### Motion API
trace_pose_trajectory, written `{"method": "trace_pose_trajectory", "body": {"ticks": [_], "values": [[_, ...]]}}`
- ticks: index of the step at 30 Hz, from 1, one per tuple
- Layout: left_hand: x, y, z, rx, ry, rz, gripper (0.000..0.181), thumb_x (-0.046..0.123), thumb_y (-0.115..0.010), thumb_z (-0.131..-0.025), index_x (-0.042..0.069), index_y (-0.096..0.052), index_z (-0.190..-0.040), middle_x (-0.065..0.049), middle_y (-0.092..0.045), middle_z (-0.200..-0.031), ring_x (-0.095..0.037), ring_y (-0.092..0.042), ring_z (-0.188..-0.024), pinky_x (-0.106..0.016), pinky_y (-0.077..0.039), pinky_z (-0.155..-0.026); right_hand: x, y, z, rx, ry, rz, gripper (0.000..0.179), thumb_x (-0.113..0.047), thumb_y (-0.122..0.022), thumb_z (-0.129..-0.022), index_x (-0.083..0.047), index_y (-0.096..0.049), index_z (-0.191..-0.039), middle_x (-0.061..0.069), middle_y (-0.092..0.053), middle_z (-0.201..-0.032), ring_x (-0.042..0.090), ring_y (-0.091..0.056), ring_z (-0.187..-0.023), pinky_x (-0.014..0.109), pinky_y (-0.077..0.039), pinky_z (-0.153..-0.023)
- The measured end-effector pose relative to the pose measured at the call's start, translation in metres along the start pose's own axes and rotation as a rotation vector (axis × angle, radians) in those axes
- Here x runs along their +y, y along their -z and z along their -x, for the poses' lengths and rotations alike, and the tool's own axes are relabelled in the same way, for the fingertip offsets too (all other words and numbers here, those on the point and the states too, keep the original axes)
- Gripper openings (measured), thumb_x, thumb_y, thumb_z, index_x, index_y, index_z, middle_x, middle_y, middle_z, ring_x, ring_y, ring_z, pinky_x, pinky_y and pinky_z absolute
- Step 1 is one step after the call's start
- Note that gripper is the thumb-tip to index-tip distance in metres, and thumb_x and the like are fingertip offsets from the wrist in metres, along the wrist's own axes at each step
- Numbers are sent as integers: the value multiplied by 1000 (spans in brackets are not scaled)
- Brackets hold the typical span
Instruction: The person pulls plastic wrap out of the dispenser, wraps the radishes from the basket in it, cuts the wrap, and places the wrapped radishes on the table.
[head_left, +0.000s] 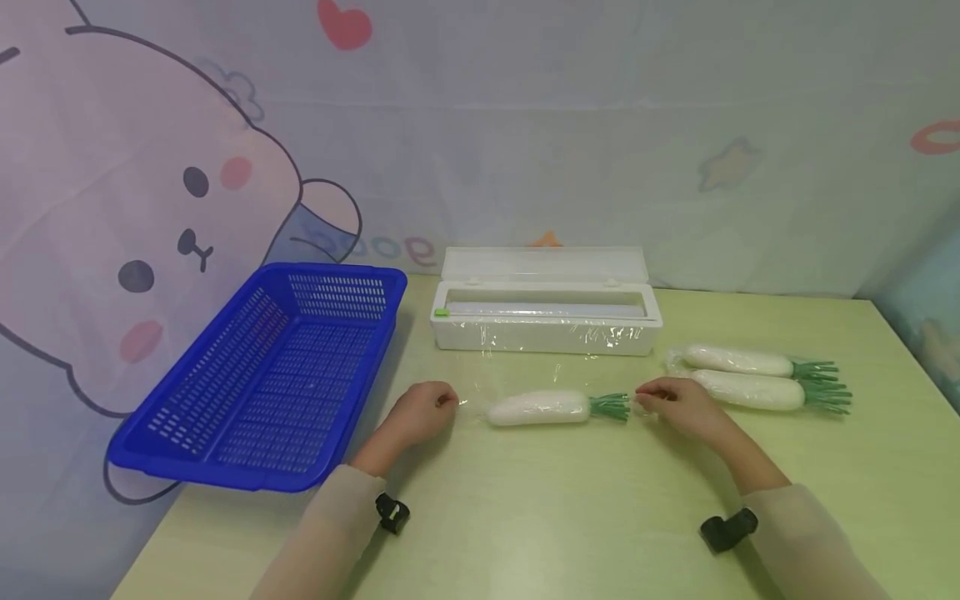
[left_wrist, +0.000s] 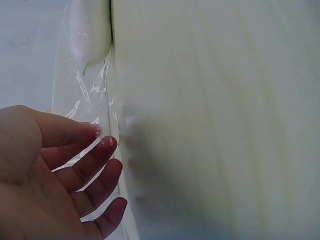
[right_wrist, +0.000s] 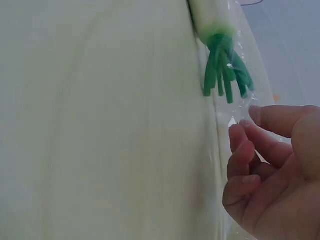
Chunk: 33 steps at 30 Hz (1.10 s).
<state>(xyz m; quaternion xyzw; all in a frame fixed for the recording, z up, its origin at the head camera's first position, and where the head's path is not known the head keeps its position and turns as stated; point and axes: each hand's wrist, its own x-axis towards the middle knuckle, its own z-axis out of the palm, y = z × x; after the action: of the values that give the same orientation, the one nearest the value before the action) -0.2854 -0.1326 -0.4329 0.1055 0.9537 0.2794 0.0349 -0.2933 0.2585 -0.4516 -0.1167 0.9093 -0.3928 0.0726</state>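
A white radish (head_left: 540,408) with green stem ends (head_left: 609,407) lies across the table in front of me under clear cling film (left_wrist: 92,92). Left of its tip, my left hand (head_left: 424,410) pinches the film between thumb and forefinger, the other fingers loosely bent. Just past the stems, my right hand (head_left: 684,403) pinches the film's other end with thumb and forefinger. Behind the radish stands a white cling film dispenser (head_left: 546,335), its lid (head_left: 543,264) raised, a roll (head_left: 547,309) inside and a green slider (head_left: 442,312) at its left end.
Two film-wrapped radishes (head_left: 738,361) lie side by side to the right, beyond my right hand. A blue slotted plastic basket (head_left: 341,437) stands at the left table edge. A patterned cloth (head_left: 525,125) hangs behind the pale green table (head_left: 562,517).
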Motion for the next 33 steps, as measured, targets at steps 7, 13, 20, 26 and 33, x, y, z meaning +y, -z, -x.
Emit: {"method": "trace_pose_trajectory", "body": {"ticks": [7, 13, 20, 26, 33], "values": [[16, 4, 5, 123, -61, -33, 23, 14, -56, -95, 1, -66, -111, -13, -64, -108, -33, -59, -101, -50, -46, -85, -5, 27, 7, -44, -25, -111, 52, -36, -51, -100, 5, -52, -132, 22, -59, -124, 31, -56, -107, 35, -49, -79], [47, 1, 15, 211, -276, -99, 23, 17, -63, -92, 4, -66, -111, -12, -63, -110, -34, -57, -104, -51, -44, -82, -33, 40, 18, 65, 14, -82, 51, -37, -50, -100, 1, -51, -135, 21, -57, -128, 31, -54, -113, 36, -49, -84], [76, -20, 29, 133, -472, -270, 21, 19, -68, -88, 9, -68, -107, -4, -64, -104, -24, -58, -95, -39, -43, -76, -73, 2, 28, 185, 323, 51, 18, -15, -62, -94, -5, -69, -107, 5, -70, -102, 8, -60, -87, 28, -50, -74], [81, -36, 32, 101, -480, -441, 24, 20, -69, -87, 11, -67, -109, -2, -63, -107, -21, -58, -97, -35, -45, -78, -82, -40, 30, 102, 535, 238, 10, -8, -67, -88, -7, -71, -98, 0, -70, -97, 21, -65, -95, 42, -52, -84], [80, -39, 28, 57, -409, -470, 33, 19, -68, -89, 8, -63, -120, -6, -60, -118, -24, -56, -108, -38, -48, -85, -81, -57, 21, 115, 612, 427, 20, -8, -72, -83, -1, -70, -102, 11, -68, -105, 28, -64, -101, 42, -52, -88]]}}
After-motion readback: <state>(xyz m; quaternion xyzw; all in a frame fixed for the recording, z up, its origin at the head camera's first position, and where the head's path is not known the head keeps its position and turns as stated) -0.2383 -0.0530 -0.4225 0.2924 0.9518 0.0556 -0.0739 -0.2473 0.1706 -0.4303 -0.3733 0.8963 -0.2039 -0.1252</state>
